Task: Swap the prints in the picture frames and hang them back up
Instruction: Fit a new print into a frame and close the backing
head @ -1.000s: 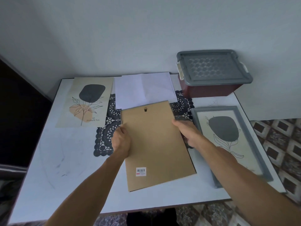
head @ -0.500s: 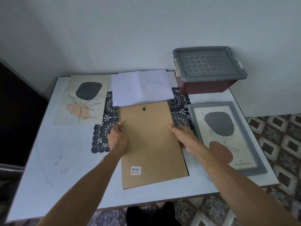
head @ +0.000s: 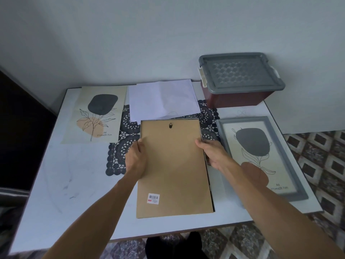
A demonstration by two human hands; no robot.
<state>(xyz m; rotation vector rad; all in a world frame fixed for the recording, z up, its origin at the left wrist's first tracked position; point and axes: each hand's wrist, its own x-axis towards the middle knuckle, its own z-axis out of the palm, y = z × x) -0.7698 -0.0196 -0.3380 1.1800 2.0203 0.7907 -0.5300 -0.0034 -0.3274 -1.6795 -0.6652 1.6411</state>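
A brown backing board [head: 173, 171] with a small hanger at its top and a barcode sticker lies flat in the middle of the white table [head: 56, 184], seated on a face-down frame whose thin edge shows at the right. My left hand [head: 135, 158] grips its left edge and my right hand [head: 212, 153] grips its right edge. A loose print [head: 97, 114] with a dark blob and orange leaves lies at the back left. A grey frame [head: 261, 156] holding a print with a dark blob and a rust blob lies at the right.
White paper sheets [head: 162, 99] lie behind the board on a black lace mat [head: 119, 152]. A maroon box with a grey lid [head: 239, 79] stands at the back right against the wall. Patterned floor tiles show past the table's right edge.
The backing board has turned from a tilt to lie square and has moved slightly away from me. Both hands stayed on its side edges.
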